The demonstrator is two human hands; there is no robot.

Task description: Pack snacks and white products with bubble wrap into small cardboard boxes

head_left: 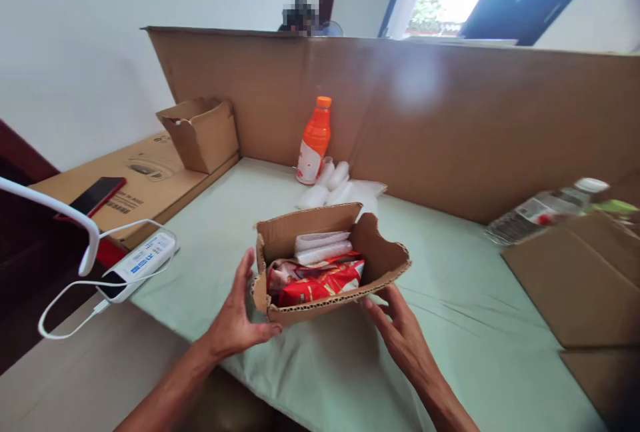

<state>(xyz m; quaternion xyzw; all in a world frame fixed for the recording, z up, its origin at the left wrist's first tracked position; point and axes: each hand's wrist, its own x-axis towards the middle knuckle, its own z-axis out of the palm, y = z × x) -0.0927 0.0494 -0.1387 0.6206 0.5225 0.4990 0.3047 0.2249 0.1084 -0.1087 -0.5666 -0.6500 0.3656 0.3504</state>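
Observation:
In the head view, an open cardboard box (383, 249) with rough-cut edges is at the middle of the cloth-covered table. Inside it lie a red printed packet (320, 283) and a folded piece of bubble wrap (324, 250). My left hand (239, 315) holds the box's left front corner, its thumb across the front and its fingers up the left side. At the right front, my right hand (393, 325) curls against the box from below the rim; some of its fingertips are hidden behind the cardboard. The box's underside is hidden.
Behind the box stand an orange bottle (315, 142) and rolled clear plastic (337, 182), before a cardboard partition (450, 125). At left are a smaller box (210, 139), a phone (97, 197) and a power strip (143, 265) with cables. A clear bottle (540, 212) leans beside cardboard (580, 272) at right.

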